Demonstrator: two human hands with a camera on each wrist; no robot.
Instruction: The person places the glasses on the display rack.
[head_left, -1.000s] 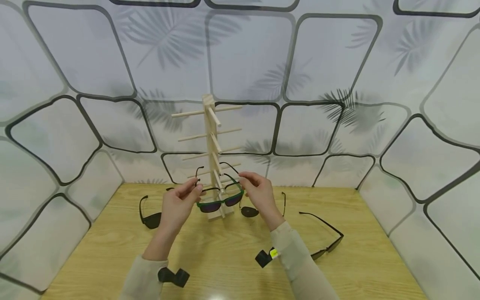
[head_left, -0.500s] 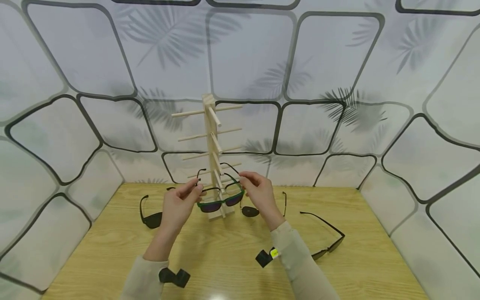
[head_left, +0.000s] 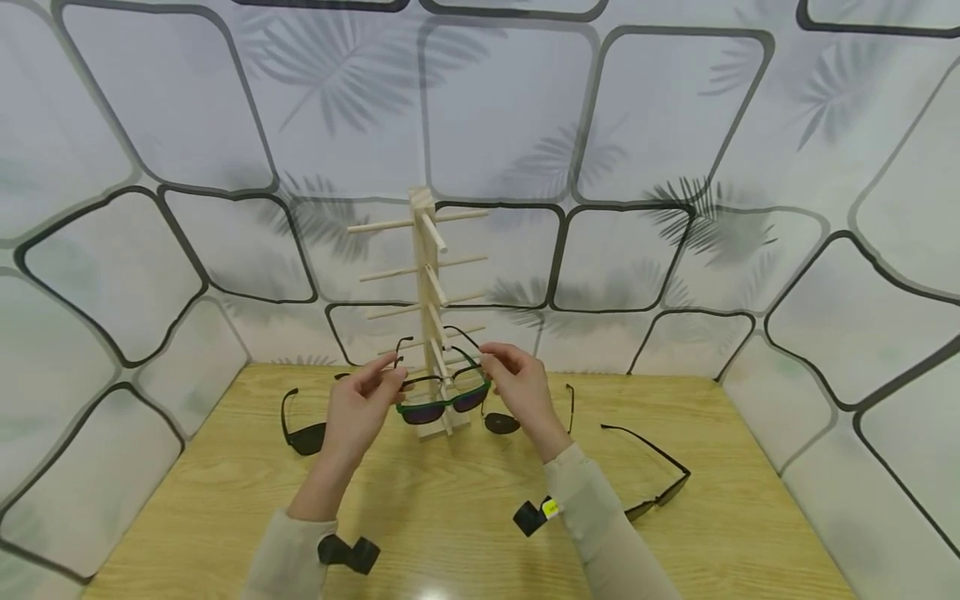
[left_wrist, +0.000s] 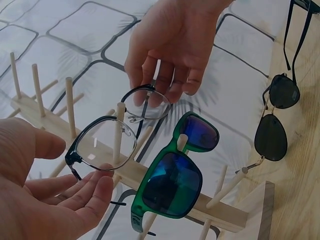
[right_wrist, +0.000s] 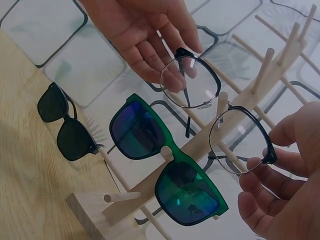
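Observation:
Eyeglasses with clear lenses (left_wrist: 102, 145) and a black upper rim are level with a lower peg of the wooden stand (head_left: 423, 287), bridge right at the peg. My left hand (head_left: 362, 410) holds them at one hinge and temple, thumb above and fingers beneath. At the opposite end, my right hand (head_left: 522, 393) pinches the other side by its temple. Just below, green-framed sunglasses (right_wrist: 165, 160) with blue mirrored lenses rest on the stand, a peg showing at their bridge. The temples of both pairs point back past the upright, partly hidden by my fingers in the head view.
On the wooden table (head_left: 442, 517), black sunglasses (head_left: 305, 439) lie left of the stand, thin-rimmed dark sunglasses (head_left: 501, 423) sit behind my right wrist, and another dark pair (head_left: 667, 490) lies at the right. Several bare pegs stick out higher up. A patterned backdrop (head_left: 502, 117) surrounds the table.

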